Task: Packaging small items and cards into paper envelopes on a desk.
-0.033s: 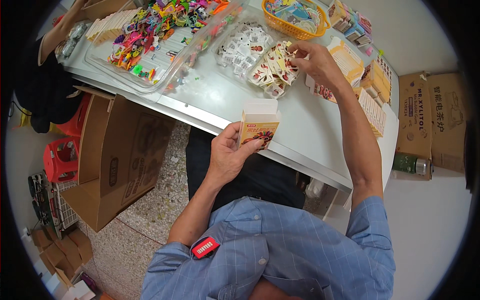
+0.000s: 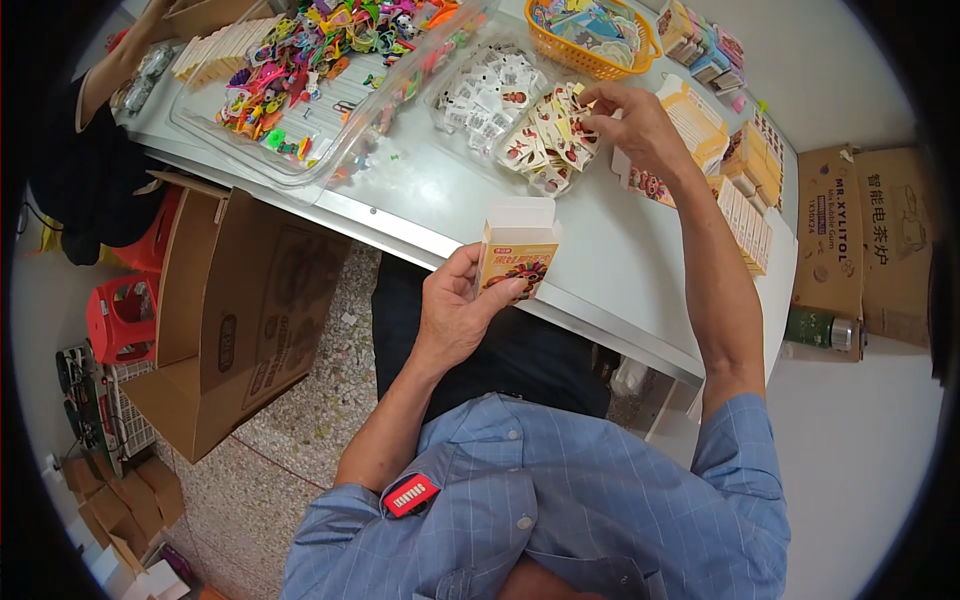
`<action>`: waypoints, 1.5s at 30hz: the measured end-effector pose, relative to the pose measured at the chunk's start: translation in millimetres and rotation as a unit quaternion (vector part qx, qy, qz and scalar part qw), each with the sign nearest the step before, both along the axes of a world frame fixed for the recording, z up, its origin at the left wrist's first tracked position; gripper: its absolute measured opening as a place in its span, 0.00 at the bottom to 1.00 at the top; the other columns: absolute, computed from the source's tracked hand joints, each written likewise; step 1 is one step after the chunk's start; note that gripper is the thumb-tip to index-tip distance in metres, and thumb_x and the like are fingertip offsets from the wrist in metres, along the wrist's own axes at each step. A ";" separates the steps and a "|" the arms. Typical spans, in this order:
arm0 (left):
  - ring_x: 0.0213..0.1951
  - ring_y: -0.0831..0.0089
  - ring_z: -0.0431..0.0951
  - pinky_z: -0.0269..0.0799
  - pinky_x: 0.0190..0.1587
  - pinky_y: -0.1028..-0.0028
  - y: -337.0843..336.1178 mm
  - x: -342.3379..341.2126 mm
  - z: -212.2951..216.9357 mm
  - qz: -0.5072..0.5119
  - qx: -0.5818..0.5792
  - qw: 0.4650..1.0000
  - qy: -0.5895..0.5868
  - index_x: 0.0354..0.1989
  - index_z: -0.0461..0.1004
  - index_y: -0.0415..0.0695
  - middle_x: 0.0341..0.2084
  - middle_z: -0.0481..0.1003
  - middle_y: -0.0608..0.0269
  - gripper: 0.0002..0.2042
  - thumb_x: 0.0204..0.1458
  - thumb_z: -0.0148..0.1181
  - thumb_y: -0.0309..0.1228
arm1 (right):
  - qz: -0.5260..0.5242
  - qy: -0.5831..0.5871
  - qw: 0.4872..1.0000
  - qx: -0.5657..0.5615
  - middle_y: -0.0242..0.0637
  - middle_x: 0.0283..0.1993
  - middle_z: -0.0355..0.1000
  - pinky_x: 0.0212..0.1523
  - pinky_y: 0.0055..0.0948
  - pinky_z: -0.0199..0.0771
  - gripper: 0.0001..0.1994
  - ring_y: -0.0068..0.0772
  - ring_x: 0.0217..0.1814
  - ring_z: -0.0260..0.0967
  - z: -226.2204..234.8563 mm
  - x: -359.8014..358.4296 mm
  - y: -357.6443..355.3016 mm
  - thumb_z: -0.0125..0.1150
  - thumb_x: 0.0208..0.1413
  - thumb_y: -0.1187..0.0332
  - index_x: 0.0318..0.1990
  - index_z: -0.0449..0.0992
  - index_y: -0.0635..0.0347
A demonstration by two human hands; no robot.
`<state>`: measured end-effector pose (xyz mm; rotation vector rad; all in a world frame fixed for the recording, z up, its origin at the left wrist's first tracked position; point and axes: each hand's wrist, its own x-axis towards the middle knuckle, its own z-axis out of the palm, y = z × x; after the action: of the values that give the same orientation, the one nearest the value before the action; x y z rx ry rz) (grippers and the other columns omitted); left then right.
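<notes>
One box (image 2: 518, 262), between left fingers (image 2: 458, 264)

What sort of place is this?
Likely a small packing room, though that's a guess: a heap of colourful trinkets on a long table, a big open carton beside it, and a small open box in the left hand.

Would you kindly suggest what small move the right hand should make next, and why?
I would probably lift one piece from the heap of small cream-coloured, red-printed paper cards toward the small yellow cardboard box: the right hand is at the heap's right edge, and the left hand holds the box with its white flap raised.
</notes>
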<state>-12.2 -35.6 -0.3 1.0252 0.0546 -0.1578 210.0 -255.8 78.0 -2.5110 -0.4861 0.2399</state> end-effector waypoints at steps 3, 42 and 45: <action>0.48 0.72 0.80 0.79 0.51 0.72 -1.1 1.9 -2.4 0.006 0.002 1.000 0.001 0.55 0.68 0.31 0.47 0.78 0.53 0.18 0.57 0.63 0.18 | -0.010 -0.017 0.994 0.110 0.33 0.36 0.78 0.44 0.27 0.72 0.15 0.25 0.39 0.73 -4.9 -1.9 -9.9 0.67 0.56 0.68 0.47 0.78 0.66; 0.50 0.73 0.77 0.74 0.56 0.72 5.4 -2.1 -10.0 0.033 0.003 0.999 0.000 0.55 0.69 0.31 0.48 0.78 0.55 0.17 0.57 0.62 0.18 | 0.095 -0.116 0.970 -0.194 0.41 0.38 0.81 0.48 0.42 0.72 0.11 0.44 0.45 0.77 -15.4 50.9 94.2 0.71 0.44 0.65 0.36 0.82 0.58; 0.50 0.73 0.77 0.74 0.55 0.72 5.8 -2.2 -12.2 0.032 -0.006 0.999 0.010 0.55 0.69 0.31 0.48 0.78 0.54 0.17 0.57 0.63 0.18 | 0.099 -0.139 0.969 -0.177 0.40 0.33 0.79 0.43 0.38 0.71 0.08 0.41 0.38 0.76 -17.9 50.0 90.9 0.70 0.46 0.66 0.32 0.81 0.59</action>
<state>-14.4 -29.9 -12.6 1.0088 0.1042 -0.1102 260.0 -164.9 60.1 -2.8616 -0.8783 0.0489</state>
